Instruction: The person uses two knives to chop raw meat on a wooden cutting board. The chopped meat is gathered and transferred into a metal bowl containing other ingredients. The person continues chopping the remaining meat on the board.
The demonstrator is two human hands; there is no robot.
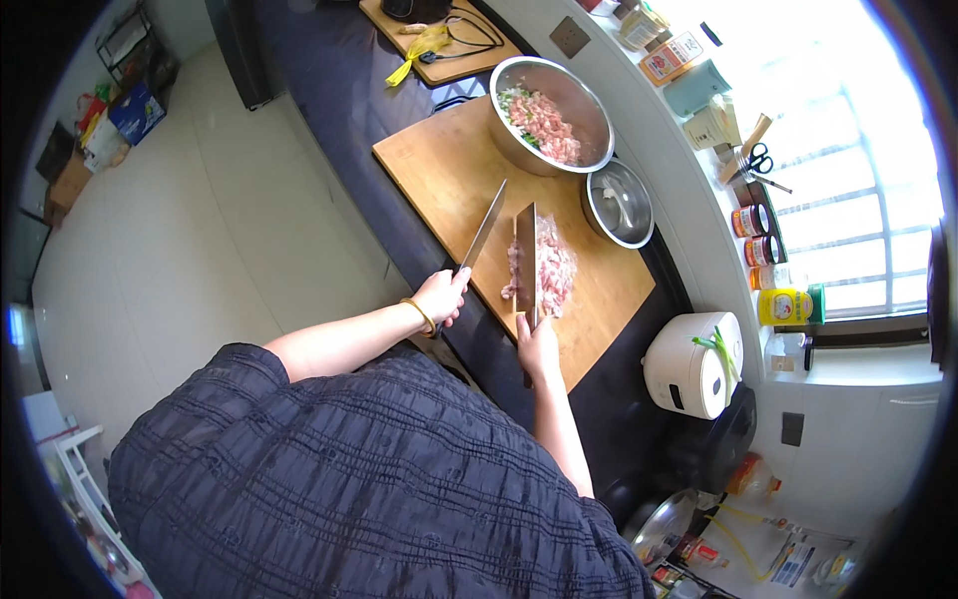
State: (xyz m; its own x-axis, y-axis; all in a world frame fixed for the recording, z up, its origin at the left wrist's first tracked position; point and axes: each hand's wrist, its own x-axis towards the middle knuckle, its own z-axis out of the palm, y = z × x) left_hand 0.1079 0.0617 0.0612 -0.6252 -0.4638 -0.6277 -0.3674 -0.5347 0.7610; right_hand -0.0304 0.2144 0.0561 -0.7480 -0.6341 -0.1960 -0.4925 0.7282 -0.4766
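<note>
My left hand (441, 298) is closed round the handle of a kitchen knife (484, 232), whose blade slants up over the left part of a wooden cutting board (439, 165). My right hand (539, 345) grips a second knife, a broad-bladed cleaver (528, 255). Its blade stands among the chopped pale pink meat (555, 268), with most of the pile to its right and small bits to its left. Beyond the blades, a large steel bowl (605, 122) on the board's far end holds more minced meat (544, 125) and chopped greens. Both knife handles are mostly hidden by my fingers.
Beside the board sits a smaller steel bowl (647, 225) with something whitish inside. A white rice cooker (689, 364) with green onion on its lid stands to the right. Jars (750, 222) and scissors (760, 158) line the windowsill. Another board (479, 62) holds a yellow bag.
</note>
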